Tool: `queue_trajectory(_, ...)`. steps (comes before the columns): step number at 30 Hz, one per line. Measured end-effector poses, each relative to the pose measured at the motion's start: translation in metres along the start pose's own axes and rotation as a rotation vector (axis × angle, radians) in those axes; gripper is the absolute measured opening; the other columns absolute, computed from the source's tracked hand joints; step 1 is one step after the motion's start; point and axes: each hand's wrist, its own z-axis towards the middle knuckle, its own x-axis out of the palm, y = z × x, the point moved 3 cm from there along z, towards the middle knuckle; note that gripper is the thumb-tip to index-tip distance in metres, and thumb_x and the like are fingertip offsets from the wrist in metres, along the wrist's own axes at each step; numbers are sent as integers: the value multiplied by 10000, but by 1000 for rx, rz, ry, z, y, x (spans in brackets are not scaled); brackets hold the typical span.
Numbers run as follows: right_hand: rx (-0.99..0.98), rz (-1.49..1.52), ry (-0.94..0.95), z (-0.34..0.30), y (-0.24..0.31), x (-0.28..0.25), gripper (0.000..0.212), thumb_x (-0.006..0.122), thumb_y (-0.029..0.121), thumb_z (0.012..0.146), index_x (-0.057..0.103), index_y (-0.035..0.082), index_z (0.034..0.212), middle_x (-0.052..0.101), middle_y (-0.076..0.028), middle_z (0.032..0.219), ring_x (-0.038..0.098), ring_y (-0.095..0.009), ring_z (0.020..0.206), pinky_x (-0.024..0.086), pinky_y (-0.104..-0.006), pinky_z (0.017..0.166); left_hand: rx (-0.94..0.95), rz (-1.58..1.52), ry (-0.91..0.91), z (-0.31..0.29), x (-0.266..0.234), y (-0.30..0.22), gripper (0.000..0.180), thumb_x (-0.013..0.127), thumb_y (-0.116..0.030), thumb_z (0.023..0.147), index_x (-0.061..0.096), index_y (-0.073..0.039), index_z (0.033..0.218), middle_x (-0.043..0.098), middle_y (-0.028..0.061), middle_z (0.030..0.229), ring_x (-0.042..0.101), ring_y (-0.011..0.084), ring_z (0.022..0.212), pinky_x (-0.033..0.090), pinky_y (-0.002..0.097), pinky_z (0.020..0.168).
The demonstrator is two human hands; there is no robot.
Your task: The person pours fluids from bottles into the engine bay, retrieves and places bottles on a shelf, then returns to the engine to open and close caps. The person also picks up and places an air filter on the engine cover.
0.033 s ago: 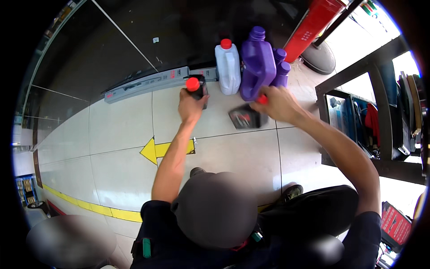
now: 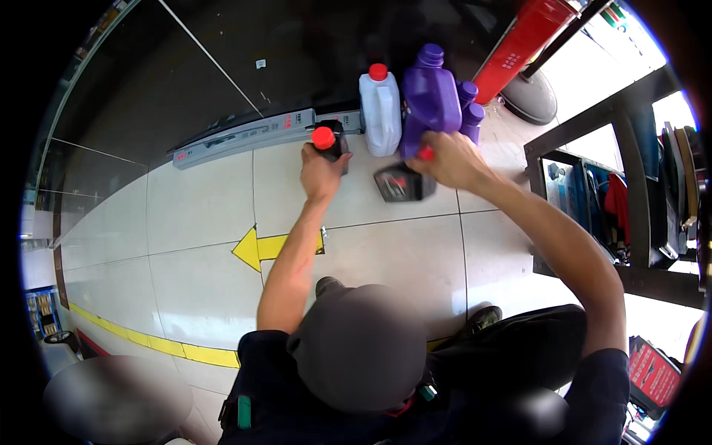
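My left hand is closed around a black bottle with a red cap, which stands upright near the wall. In my right hand is a second black bottle, gripped near its red cap. It is tilted, its base pointing left, and slightly blurred by motion. Just beyond my hands stand a white jug with a red cap and a large purple jug. Two smaller purple bottles stand to the right of the large jug. My right hand partly hides the large jug's lower part.
A long grey box lies along the dark wall behind the bottles. To the right are a red stand with a round base and a dark metal rack holding items. A yellow arrow marks the tiled floor.
The bottle in my right hand has moved slightly left and away from me, closer to the white jug. My left hand keeps its grip on the other black bottle.
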Motion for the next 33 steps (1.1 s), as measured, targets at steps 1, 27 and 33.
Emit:
queue_trajectory(1, 20, -9, -14, 21, 7, 2, 454, 716, 435, 797, 697, 2, 934, 697, -209, 824, 684, -379, 822, 540, -455, 743, 15, -11, -31, 2, 7, -7, 692, 861, -331, 681, 453, 18, 1117, 590, 204, 1092, 628, 408, 965, 520, 486, 796)
queue_trajectory(27, -294, 354, 78, -41, -4, -52, 325, 738, 229, 838, 689, 28, 1089, 693, -143, 875, 681, -252, 793, 534, -356, 770, 403, -461, 678, -85, -49, -79, 904, 883, -236, 669, 397, -108, 1421, 518, 104, 1388, 537, 257, 1245, 412, 388, 1058)
queue_trajectory(33, -77, 243, -104, -53, -13, -70, 384, 631, 363, 919, 684, -4, 1016, 653, -175, 750, 654, -278, 703, 489, -391, 677, 296, -342, 656, -92, -40, -127, 810, 908, -275, 629, 522, -77, 1312, 666, 127, 1147, 652, 262, 1044, 496, 364, 942)
